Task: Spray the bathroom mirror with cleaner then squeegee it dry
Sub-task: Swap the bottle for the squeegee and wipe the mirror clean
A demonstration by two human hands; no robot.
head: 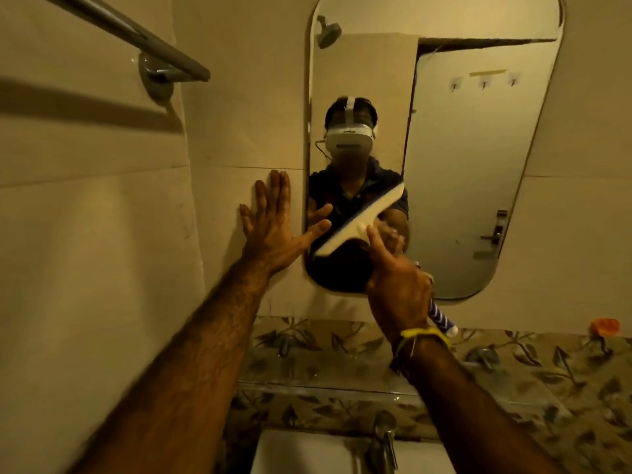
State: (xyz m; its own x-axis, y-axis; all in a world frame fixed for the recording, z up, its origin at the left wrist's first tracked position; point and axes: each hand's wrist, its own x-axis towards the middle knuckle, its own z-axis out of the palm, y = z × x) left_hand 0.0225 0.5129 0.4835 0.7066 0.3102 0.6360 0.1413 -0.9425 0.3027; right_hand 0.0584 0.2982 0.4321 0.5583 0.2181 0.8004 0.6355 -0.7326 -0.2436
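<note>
Squeegeeing the lower left of the mirror (461,165), blade tilted against the glass.
Right hand (398,285) closed around the squeegee (359,224) handle; left hand (270,224) flat and empty, braced on the wall tile (102,234) beside the frame. Risks streaking if tilt lifts one blade end off wet glass.

We note the mirror (478,165) as smooth, glossy glass. The squeegee (359,220) head looks like matt cream plastic with a dark edge strip. Wall tiles (102,234) are smooth, faintly sheened ceramic. The towel bar (143,39) and faucet (384,443) appear polished metal. The leaf-patterned ledge (513,388) reads as glossy.
</note>
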